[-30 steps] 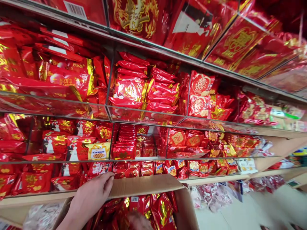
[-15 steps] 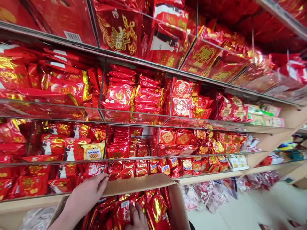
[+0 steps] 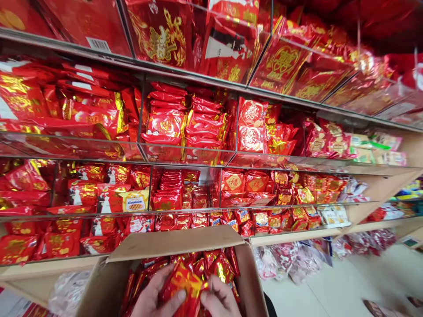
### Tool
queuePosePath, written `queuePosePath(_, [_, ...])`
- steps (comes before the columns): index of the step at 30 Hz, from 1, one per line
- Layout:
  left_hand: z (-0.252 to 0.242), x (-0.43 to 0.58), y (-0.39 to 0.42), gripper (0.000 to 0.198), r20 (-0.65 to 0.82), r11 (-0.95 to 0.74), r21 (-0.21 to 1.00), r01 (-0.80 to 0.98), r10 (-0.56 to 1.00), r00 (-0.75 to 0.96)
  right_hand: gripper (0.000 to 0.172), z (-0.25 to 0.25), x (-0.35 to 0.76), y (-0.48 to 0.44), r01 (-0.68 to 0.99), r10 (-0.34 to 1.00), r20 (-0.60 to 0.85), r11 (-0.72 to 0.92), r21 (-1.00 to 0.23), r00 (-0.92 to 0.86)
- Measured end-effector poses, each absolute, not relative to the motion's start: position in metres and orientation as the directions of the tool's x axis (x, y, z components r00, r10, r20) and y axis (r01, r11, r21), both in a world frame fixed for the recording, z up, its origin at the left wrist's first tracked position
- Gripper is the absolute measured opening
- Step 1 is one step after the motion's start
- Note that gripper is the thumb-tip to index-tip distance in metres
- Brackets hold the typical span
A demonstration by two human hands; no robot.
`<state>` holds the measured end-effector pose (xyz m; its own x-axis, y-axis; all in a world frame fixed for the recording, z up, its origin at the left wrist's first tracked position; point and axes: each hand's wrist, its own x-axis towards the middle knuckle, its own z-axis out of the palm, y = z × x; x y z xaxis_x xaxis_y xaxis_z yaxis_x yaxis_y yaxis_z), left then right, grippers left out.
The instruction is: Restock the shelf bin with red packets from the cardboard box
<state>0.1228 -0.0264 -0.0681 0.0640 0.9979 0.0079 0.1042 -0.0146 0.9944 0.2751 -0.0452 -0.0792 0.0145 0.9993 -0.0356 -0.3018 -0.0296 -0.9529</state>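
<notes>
Above an open cardboard box (image 3: 178,242) full of shiny red packets, both my hands hold a red-and-gold snack packet (image 3: 185,284). My left hand (image 3: 157,294) grips its left side, with the thumb across the front. Fingertips of my right hand (image 3: 218,296) pinch its right edge. Whether it is one packet or more pressed together I cannot tell. Other red foil packets (image 3: 222,267) lie in the box behind and below my hands. The box's far flap is folded outward toward the shelf.
Shelves with clear dividers hold many red packets, including a stack (image 3: 167,122) and a yellow cookies packet (image 3: 135,200). A wooden shelf edge (image 3: 59,260) runs just beyond the box. Clear plastic bags (image 3: 69,290) sit lower left, and more bags (image 3: 304,262) rest low at right above pale floor tiles (image 3: 317,286).
My left hand has moved from the box flap down to the packet. My right hand has lifted a packet from the box. The view has shifted slightly.
</notes>
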Motion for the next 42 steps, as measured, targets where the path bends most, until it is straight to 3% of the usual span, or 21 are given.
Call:
queuePosePath(4, [-0.03,0.127,-0.017,0.05,-0.064,0.057,0.997,0.054,0.989,0.135,0.029,-0.051,0.272,-0.039,-0.249,0.981,0.009,0.059,-0.967,0.196])
queuePosePath(8, [-0.011,0.137,-0.02,0.047,-0.195,0.216,0.965,-0.149,0.971,0.141,0.028,-0.04,0.278,-0.034,-0.129,0.967,0.067,0.101,-0.987,0.244])
queuePosePath(11, [-0.008,0.142,-0.023,0.042,-0.244,0.268,0.916,-0.297,0.963,0.117,0.028,-0.037,0.282,-0.035,-0.14,0.97,0.089,0.123,-0.983,0.228])
queuePosePath(18, [-0.007,0.15,-0.03,0.04,-0.215,0.231,0.882,-0.411,0.973,0.084,0.028,-0.044,0.274,-0.039,-0.259,0.952,0.033,0.116,-0.959,0.304])
queuePosePath(20, [-0.009,0.147,-0.031,0.038,-0.175,0.209,0.925,-0.318,0.976,0.131,0.026,-0.046,0.275,-0.041,-0.226,0.958,0.028,0.095,-0.97,0.284])
queuePosePath(22, [-0.013,0.141,-0.03,0.033,-0.088,0.103,0.99,-0.092,0.985,0.15,0.017,-0.044,0.28,-0.043,-0.06,0.967,0.114,0.131,-0.99,0.227])
queuePosePath(26, [-0.022,0.126,-0.031,0.038,0.039,-0.143,0.919,0.367,0.961,0.275,0.044,-0.034,0.295,-0.046,0.295,0.958,0.284,0.28,-0.913,-0.03])
queuePosePath(30, [-0.023,0.118,-0.038,0.042,0.0,-0.212,0.867,0.451,0.905,0.425,0.018,-0.019,0.298,-0.05,0.551,0.922,0.213,0.366,-0.75,-0.323])
queuePosePath(33, [-0.025,0.108,-0.041,0.045,0.046,-0.217,0.882,0.418,0.923,0.383,0.004,0.001,0.299,-0.048,0.646,0.882,0.217,0.457,-0.612,-0.418])
queuePosePath(37, [-0.04,0.087,-0.039,0.046,0.162,-0.206,0.928,0.312,0.974,0.161,0.014,0.043,0.307,-0.024,0.688,0.867,0.416,0.479,-0.545,-0.274])
queuePosePath(40, [-0.061,0.076,-0.037,0.033,0.057,-0.091,0.939,0.332,0.992,0.112,0.019,0.074,0.302,0.015,0.808,0.838,0.541,0.367,-0.46,-0.072])
queuePosePath(42, [-0.078,0.075,-0.037,0.031,-0.031,-0.016,0.937,0.35,0.991,0.128,0.017,0.087,0.29,0.049,0.898,0.855,0.519,0.219,-0.382,0.012])
